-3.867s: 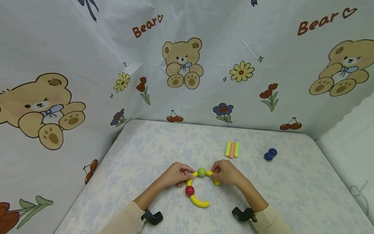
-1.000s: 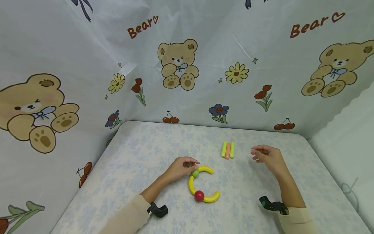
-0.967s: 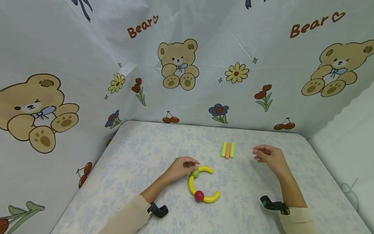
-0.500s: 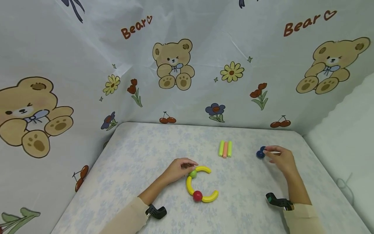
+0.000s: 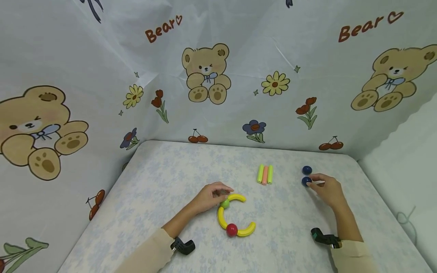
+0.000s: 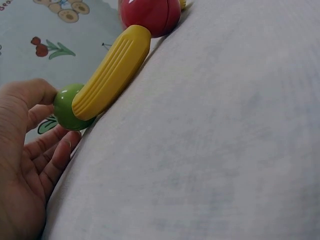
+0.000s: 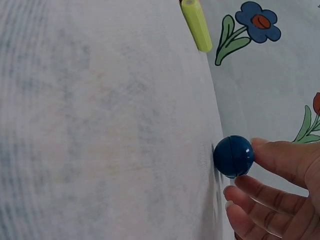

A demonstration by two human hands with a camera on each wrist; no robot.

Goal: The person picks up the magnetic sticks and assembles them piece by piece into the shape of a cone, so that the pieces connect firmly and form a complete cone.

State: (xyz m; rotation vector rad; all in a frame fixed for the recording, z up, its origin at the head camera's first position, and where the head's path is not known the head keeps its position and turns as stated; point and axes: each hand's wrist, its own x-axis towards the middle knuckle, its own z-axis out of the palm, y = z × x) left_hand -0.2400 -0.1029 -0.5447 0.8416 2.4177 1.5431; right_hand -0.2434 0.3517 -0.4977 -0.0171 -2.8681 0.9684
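My left hand [image 5: 209, 198] pinches a green ball [image 5: 224, 204] in a C-shaped chain of smooth toy pieces. A yellow curved stick [image 5: 237, 197] reaches right from that ball, and another yellow curved stick [image 6: 112, 75] joins it to a red ball [image 5: 231, 230]. From the red ball a third yellow curved stick [image 5: 247, 229] bends up to the right. At the right of the table, my right hand [image 5: 328, 190] holds one dark blue ball [image 7: 233, 156] between thumb and fingers. A second dark blue ball [image 5: 307, 170] sits just behind it, apart.
Two yellow-green straight sticks, one of them the left stick [image 5: 260, 173], lie side by side with an orange straight stick [image 5: 265, 175] between them. A bear-printed cloth [image 5: 252, 38] rises behind the table [image 5: 170, 163].
My right hand has let go of the upper yellow curved stick and moved right to the blue balls. The two blue balls, touching earlier, are now apart. The left hand now pinches the green ball.
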